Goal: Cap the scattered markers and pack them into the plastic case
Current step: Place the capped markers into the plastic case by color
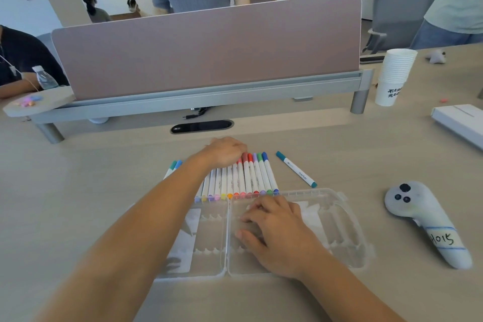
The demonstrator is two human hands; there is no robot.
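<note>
A clear plastic case [337, 227] lies open on the desk in front of me. Just behind it, several capped white markers [248, 178] with coloured ends lie side by side in a row. My left hand [226, 151] rests on the far ends of that row, fingers bent over the caps. My right hand [274, 227] rests palm down inside the right half of the case, fingers loosely spread. A teal marker [296, 169] lies alone to the right of the row. Two more markers [173, 167], teal and blue capped, show left of my left forearm.
A grey handheld controller [428, 222] labelled in pen lies at the right. A stack of white paper cups [394, 76] and a white box [460, 120] stand further back right. A pink desk divider [206, 55] closes the far side. People are behind it.
</note>
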